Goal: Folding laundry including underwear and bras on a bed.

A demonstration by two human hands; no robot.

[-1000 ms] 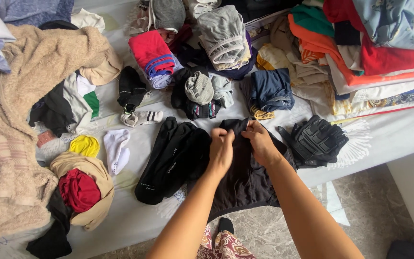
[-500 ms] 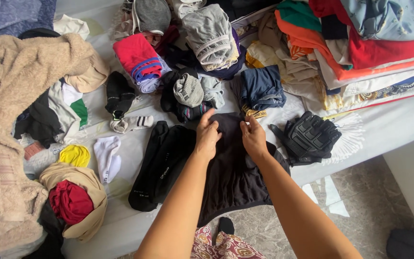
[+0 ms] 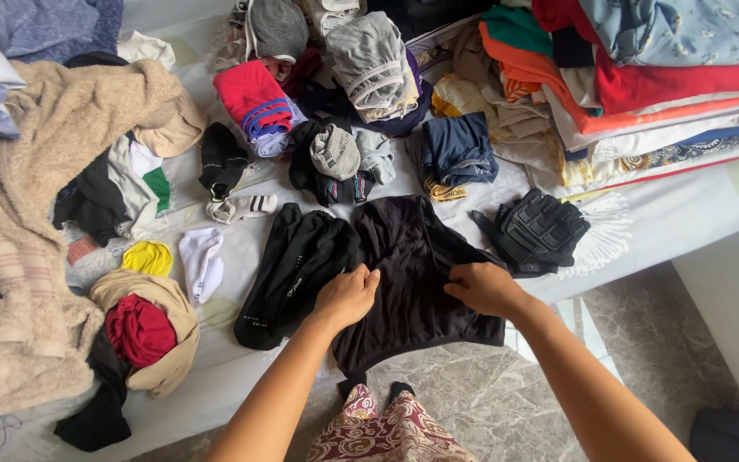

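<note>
Both hands pinch a black garment [image 3: 412, 282] spread at the near edge of the white bed [image 3: 677, 231].

The left hand [image 3: 348, 295] grips its left side, the right hand [image 3: 482, 288] its right side, fingers closed on folds of cloth. The garment's long axis runs away from the hands; its lower hem hangs over the bed edge, above the tiled floor [image 3: 489, 393]. Just left of the left hand lie black socks [image 3: 297, 265]; beyond the right hand, black gloves [image 3: 536, 231]. Ahead, folded clothes [image 3: 369, 120] crowd the bed.
</note>
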